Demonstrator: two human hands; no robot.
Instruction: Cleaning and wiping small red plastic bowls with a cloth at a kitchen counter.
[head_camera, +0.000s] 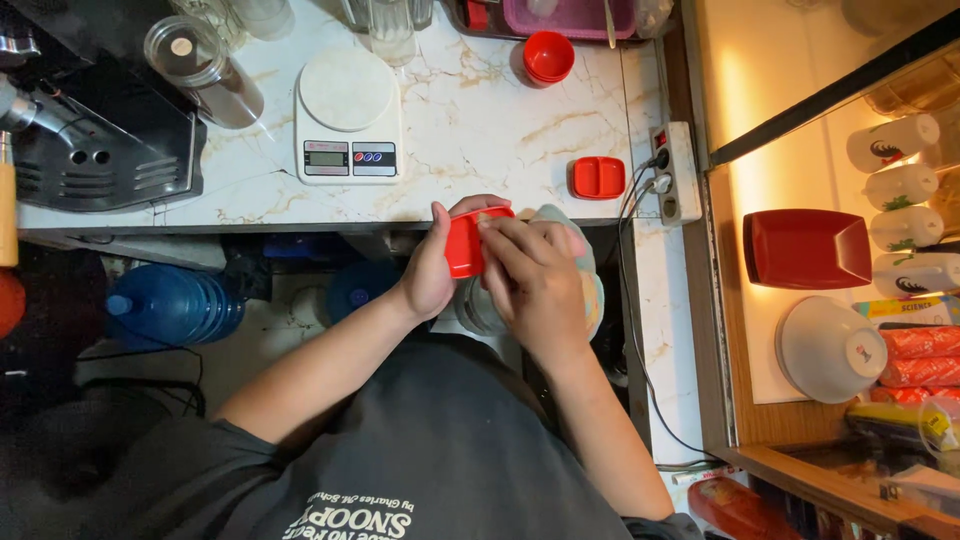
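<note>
- Head view: a person in a dark shirt stood at a marble counter (480, 120), holding a small red cup (466, 243) in both hands just below the counter's front edge.
- The left hand (432, 268) gripped the cup from nine o'clock, thumb up along its side and fingers curled shut behind it; the cup sat tipped on its side.
- The right hand (530, 275) covered the cup from three o'clock, its fingers pressed together over the rim and reaching toward the opening. A pale cloth (585, 262) showed behind that hand; whether the hand held it could not be told.
- At twelve o'clock from the hands stood a white kitchen scale (349, 118); at one o'clock lay a flat red dish (598, 177), with a red bowl (548, 56) farther back and a power strip (676, 172) at two o'clock.
- Judged risk: the cup was held over open space, not over the counter, so a slip of the left-hand grip would likely send it to the floor by the blue water jugs (175, 303).
</note>
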